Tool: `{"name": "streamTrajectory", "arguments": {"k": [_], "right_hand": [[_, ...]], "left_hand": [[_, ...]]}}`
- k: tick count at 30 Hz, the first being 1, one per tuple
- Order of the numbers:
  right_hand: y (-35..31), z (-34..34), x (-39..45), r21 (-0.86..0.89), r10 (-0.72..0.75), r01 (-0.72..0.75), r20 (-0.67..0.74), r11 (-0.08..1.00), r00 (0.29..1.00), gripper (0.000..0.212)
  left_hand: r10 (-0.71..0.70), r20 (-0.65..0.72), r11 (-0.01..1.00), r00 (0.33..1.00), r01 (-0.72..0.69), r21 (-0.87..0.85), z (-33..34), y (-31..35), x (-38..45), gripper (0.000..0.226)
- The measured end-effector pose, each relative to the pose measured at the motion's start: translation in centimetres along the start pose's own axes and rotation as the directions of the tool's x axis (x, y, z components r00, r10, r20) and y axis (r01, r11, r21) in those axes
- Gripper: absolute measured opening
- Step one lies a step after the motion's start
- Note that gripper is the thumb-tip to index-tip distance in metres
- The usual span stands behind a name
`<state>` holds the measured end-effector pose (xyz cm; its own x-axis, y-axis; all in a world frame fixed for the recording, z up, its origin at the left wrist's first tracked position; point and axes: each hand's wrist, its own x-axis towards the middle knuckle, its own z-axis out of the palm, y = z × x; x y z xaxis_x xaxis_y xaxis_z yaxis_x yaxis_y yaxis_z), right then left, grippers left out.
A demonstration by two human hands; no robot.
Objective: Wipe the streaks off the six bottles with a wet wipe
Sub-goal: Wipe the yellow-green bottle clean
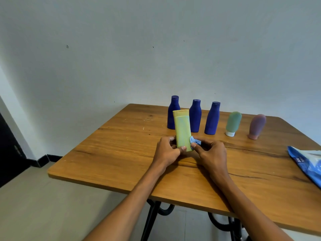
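yellow-green bottle [182,131] in left hand [168,150]

Five bottles [212,118] stand behind a sixth [182,130] — pack [307,162] rightward (table edge).

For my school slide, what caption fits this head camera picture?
Left hand grips a yellow-green bottle; right hand wipes it.
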<state>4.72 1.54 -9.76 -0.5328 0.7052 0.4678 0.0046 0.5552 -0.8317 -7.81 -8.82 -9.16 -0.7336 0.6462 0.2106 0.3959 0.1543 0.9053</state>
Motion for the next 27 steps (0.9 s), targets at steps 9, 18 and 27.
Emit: {"name": "streamTrajectory", "arguments": {"k": [9,18,27], "right_hand": [[-0.2,-0.5,-0.2,-0.065,-0.034,0.034,0.009,0.997,0.999,0.030],[-4.8,-0.9,4.9,-0.016,-0.187,0.187,-0.168,0.982,0.968,0.031],[-1.1,-1.2,1.5,-0.160,-0.168,0.184,0.106,0.970,0.980,0.013]], "left_hand": [[0.051,0.020,0.996,0.998,-0.052,0.069,-0.2,0.2,-0.4,0.053],[0.062,0.061,0.997,0.996,-0.065,0.050,-0.4,0.4,-0.8,0.049],[0.025,0.005,1.000,1.000,-0.025,0.017,-0.6,0.1,-0.4,0.050]]}}
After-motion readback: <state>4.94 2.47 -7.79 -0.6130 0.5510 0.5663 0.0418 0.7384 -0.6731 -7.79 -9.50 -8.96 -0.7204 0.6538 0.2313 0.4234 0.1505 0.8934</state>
